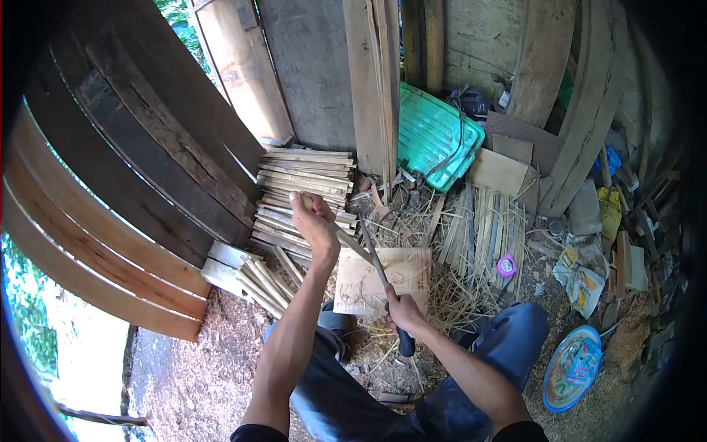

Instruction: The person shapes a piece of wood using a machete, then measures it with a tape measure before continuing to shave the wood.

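My left hand [315,221] is closed round the upper end of a pale wooden strip [353,245], which slants down to the right. Lower and to the right, my right hand [404,313] grips a long knife [372,250] with a black handle; its blade points up and forward and crosses the strip. Beneath them a square wooden board [412,274] lies on the ground between my legs, with marks on its surface. Where blade and strip meet, I cannot tell how firmly they touch.
Split strips [309,173] are stacked ahead on the left, more sticks [261,283] nearer. Thin strips [490,228] and a pink round object [506,265] lie right of the board. A green crate [434,132] leans behind; a blue-rimmed basin [549,387] sits right of my knee.
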Motion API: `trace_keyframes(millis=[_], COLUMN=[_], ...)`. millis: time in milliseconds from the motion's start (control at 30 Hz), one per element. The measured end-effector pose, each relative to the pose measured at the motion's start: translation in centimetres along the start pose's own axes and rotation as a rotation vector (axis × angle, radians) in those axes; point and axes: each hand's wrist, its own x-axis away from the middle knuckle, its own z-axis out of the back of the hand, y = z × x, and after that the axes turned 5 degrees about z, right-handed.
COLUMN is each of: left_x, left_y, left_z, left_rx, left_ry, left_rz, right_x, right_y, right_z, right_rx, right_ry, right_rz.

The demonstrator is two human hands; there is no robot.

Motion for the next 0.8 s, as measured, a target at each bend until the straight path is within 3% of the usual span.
trace_keyframes(millis=[100, 200, 267, 367, 400, 567, 733, 800], left_x=[-0.4, -0.2, 0.1, 0.5, 0.6, 0.3, 0.9, 1.2], left_y=[0.0, -0.2, -0.4, -0.3, -0.3, 0.0, -0.6, -0.5], left_z=[0.2, 0.2, 0.1, -0.1, 0.0, 0.4, -0.3, -0.1], left_rx=[0.000, -0.011, -0.028, -0.054, -0.102, -0.124, -0.211, -0.219], left_ry=[0.013, -0.033, -0.039, -0.010, -0.024, -0.027, -0.021, -0.030], left_rz=[-0.016, -0.006, 0.003, 0.022, -0.015, -0.009, -0.063, -0.029], right_x=[0.9, 2.1, 2.4, 0.6, 0.4, 1.6, 2.4, -0.6], right_y=[-1.0, -1.9, -2.3, 0.8, 0.9, -0.4, -1.0, 3.4], right_z=[0.3, -0.3, -0.6, -0.8, -0.8, -0.1, -0.9, -1.1], right_rx=[-0.006, -0.124, -0.172, -0.193, -0.151, -0.014, -0.095, 0.033], right_ry=[0.000, -0.006, 0.010, 0.073, 0.043, 0.038, 0.128, 0.133], right_rz=[-0.028, 0.092, 0.312, 0.203, -0.024, 0.014, 0.480, 0.378])
